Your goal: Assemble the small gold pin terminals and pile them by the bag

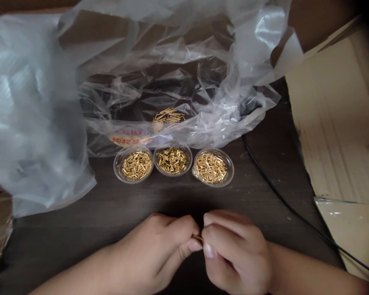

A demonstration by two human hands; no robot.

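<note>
The dark table (117,209) has three clear cups (172,175) of shiny gold bits (172,160) in a row past the fingers (182,228), a crinkly see-through bag (215,127) even farther past the fingers, cloudy plastic (39,123) to their left, and a black cord (279,196) to their right.

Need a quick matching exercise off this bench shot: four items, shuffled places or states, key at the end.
Items
1. Black cable
2. Loose gold pins
3. Three round cups
4. Left hand and right hand

Places or states
A. Side by side, holding short gold pieces
B. Close together, pinching a thin piece
C. Running from near the clear plastic bag to the lower right
D. In a small loose pile, farther away than the cups

Pairs: 1-C, 2-D, 3-A, 4-B
</note>
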